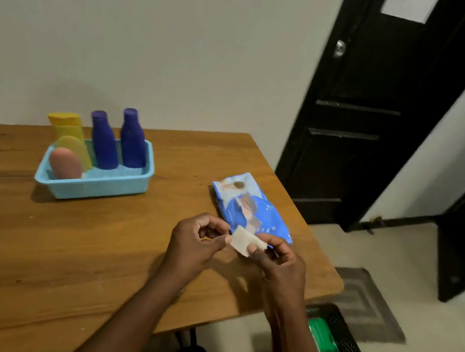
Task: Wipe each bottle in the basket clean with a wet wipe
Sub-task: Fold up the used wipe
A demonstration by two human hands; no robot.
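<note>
We are looking down at a wooden table [47, 238] set against a pale wall, with a dark door [373, 106] beyond its far corner. Taking the blue wipes packet [250, 206] as our landmark: just in front of its near end we are holding a folded white wet wipe [245, 241], pinching it between the left hand [199, 242] and the right hand [280, 259], fingers of both curled onto it. Well to the packet's left is sitting the light blue basket [92, 187], carrying two blue bottles [104, 142], a yellow bottle [70, 127] and a pink bottle [65, 163].
</note>
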